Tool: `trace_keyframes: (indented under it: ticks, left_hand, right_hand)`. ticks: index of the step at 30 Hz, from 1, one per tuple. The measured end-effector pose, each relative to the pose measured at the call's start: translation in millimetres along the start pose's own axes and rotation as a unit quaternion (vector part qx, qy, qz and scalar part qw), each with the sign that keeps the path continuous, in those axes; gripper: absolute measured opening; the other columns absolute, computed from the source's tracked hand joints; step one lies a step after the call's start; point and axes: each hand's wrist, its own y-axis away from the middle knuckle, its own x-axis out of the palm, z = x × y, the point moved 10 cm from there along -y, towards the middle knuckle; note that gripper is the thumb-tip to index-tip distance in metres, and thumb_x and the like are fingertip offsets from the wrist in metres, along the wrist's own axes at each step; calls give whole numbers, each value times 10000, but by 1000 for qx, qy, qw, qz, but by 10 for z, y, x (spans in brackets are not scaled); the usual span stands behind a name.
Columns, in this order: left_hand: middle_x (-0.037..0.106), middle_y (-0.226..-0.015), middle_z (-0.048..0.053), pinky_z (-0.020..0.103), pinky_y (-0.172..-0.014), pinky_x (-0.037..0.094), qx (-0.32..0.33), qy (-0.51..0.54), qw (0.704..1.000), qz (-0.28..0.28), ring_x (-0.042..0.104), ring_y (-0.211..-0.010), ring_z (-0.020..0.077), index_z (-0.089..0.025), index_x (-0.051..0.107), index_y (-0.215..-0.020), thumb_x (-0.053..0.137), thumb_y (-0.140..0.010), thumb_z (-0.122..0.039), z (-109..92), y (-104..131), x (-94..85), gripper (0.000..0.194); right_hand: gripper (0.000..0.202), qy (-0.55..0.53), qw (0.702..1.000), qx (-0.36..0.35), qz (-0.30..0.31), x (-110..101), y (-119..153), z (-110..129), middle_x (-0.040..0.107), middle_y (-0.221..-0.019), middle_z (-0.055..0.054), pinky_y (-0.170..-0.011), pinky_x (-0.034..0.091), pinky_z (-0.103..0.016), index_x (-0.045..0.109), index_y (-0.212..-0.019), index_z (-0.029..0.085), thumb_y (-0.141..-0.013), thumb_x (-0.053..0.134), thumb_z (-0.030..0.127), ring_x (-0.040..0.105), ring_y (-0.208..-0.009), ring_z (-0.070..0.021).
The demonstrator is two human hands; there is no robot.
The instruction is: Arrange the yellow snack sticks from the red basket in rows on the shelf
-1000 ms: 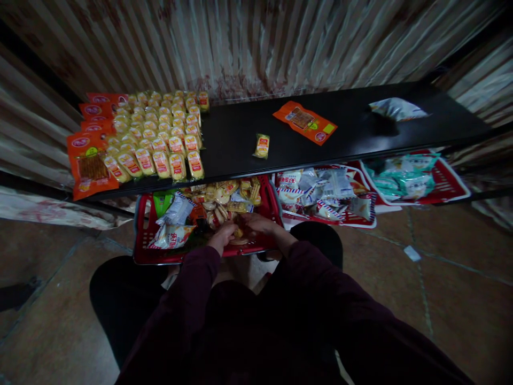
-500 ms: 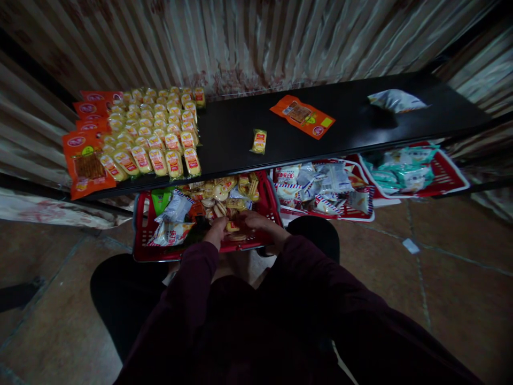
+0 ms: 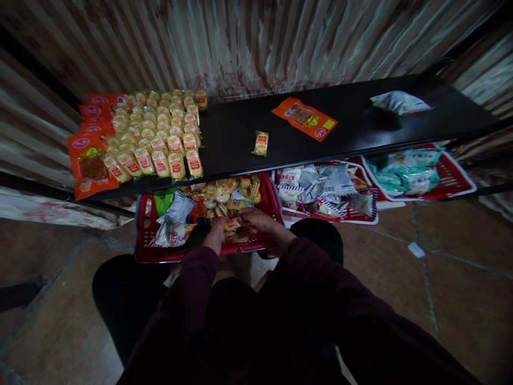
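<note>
My left hand point(image 3: 217, 233) and my right hand point(image 3: 259, 220) meet over the near part of a red basket point(image 3: 160, 254) below the shelf edge. Between them is a small yellow wrapped snack cake point(image 3: 232, 224) with a red label, its ends pinched by the fingers of both hands. More yellow wrapped snacks point(image 3: 224, 188) lie loose in the basket. White snack packets point(image 3: 173, 234) and a green packet point(image 3: 162, 202) fill its left side. The undersides of my fingers are hidden.
Rows of wrapped cakes point(image 3: 160, 133) and orange packets point(image 3: 90, 166) stand on the black shelf point(image 3: 232, 120). A single cake point(image 3: 261, 143), an orange packet point(image 3: 304, 118) and a white packet point(image 3: 401, 102) lie farther right. Two more baskets point(image 3: 371, 218) point(image 3: 460, 187) hold packets.
The snack cake between my hands now shows more of its label. My right hand has risen slightly, and the whole view has shifted a little.
</note>
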Motion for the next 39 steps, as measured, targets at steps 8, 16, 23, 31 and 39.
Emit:
trace_keyframes:
  ticks: [8,16,23,31,39]
  left_hand:
    - [624,-672,12,247,-563,538,-24,150,988,39,607,-563,115,-156,556,-867,480,-787,-50,-55,175,7,152]
    - [631,-697,24,211,-622,525,-1,304,950,71,613,-615,100,-159,598,-845,506,-785,-47,-120,403,126,157]
    - [655,-802,-4,204,-644,461,72,264,959,72,599,-646,73,-243,622,-1020,578,-774,-123,-281,503,148,278]
    - [682,-923,32,223,-672,424,155,177,971,37,607,-743,99,-213,651,-960,668,-727,-222,-376,555,28,234]
    - [683,-856,44,208,-633,450,193,166,967,18,614,-680,97,-163,641,-868,699,-721,-213,-489,718,10,166]
  right_hand:
    - [161,-225,974,-27,-19,-40,7,250,677,-773,-19,-614,504,-202,675,-807,158,-658,729,183,609,-642,-97]
    - [237,-297,954,-39,5,153,35,346,689,-857,-25,-750,546,-266,651,-872,198,-663,759,227,653,-742,-125]
    - [578,-318,946,-58,-1,189,143,457,698,-840,5,-727,530,-229,577,-1209,247,-651,687,143,651,-751,-124]
    - [665,-248,965,-87,15,212,264,608,691,-904,14,-671,485,-207,526,-1314,259,-669,612,119,599,-717,-100]
    - [686,-204,971,-120,26,192,360,726,699,-881,20,-725,502,-238,524,-1319,293,-662,634,129,608,-750,-125]
